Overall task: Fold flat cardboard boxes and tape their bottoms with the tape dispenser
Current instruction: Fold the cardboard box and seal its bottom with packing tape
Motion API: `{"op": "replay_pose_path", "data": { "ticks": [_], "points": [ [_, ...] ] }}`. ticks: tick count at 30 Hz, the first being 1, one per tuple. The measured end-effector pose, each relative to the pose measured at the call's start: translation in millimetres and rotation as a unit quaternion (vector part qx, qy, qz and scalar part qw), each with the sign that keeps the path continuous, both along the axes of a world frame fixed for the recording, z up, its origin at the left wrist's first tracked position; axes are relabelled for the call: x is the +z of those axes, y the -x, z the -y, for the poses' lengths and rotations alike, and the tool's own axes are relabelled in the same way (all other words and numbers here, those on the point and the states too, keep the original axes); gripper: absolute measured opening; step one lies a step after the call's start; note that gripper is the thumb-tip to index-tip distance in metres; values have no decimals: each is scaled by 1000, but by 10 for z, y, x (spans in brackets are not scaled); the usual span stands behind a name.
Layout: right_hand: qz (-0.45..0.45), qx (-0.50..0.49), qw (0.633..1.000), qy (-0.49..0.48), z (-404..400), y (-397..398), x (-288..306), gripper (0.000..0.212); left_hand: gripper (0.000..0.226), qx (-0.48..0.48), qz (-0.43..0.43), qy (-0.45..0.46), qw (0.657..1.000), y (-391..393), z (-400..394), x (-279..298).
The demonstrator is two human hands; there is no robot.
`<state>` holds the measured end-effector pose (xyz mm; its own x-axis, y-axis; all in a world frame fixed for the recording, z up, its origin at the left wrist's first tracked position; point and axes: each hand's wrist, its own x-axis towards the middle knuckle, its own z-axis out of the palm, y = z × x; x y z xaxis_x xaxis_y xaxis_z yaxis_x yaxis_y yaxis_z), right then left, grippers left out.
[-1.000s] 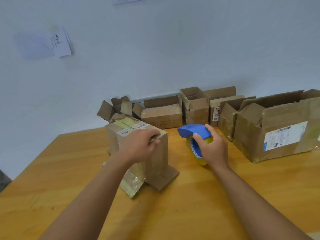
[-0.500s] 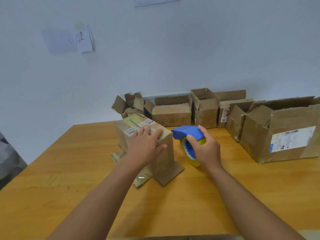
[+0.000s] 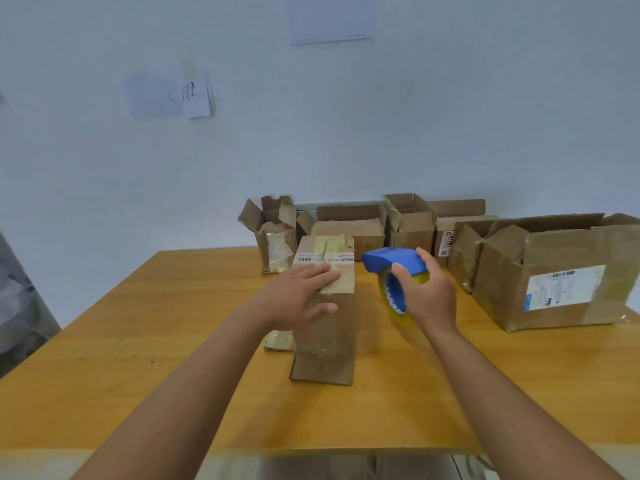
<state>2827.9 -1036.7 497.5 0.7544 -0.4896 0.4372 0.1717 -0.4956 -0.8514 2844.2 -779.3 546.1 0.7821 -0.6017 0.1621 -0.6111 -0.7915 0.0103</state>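
- Wooden table (image 3: pixel 145 341), orange-yellow, spans the view beneath a pale wall.
- Big cardboard carton (image 3: pixel 554 271) with a white label sits at the right; smaller open boxes (image 3: pixel 349 223) line the wall behind.
- Upright box (image 3: pixel 325 306) stands mid-table, taped end up, its lower flaps splayed on the wood.
- Left hand (image 3: pixel 298 299) lies flat on that top, fingers straight and spread.
- Right hand (image 3: pixel 429 292) curls round the blue tape dispenser (image 3: pixel 394 261), held just right of the box.
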Motion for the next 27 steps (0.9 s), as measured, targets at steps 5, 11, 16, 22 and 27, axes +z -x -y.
{"op": "replay_pose_path", "data": {
  "ticks": [5,11,16,22,27],
  "points": [
    [-28,-19,999,6,-20,-5,-133,65,71,50,42,27,997,-115,198,-107],
    [-47,-16,999,10,-24,-34,-261,66,61,22,53,50,997,-265,229,-151],
    [-69,-15,997,43,40,-93,-256,62,60,26,58,76,995,-304,222,-219],
    [-139,-19,984,106,107,-171,-190,64,60,11,78,71,994,-289,231,-188],
    [-147,-5,987,71,52,-153,-224,61,65,15,78,54,995,-273,249,-174]
  ]
}}
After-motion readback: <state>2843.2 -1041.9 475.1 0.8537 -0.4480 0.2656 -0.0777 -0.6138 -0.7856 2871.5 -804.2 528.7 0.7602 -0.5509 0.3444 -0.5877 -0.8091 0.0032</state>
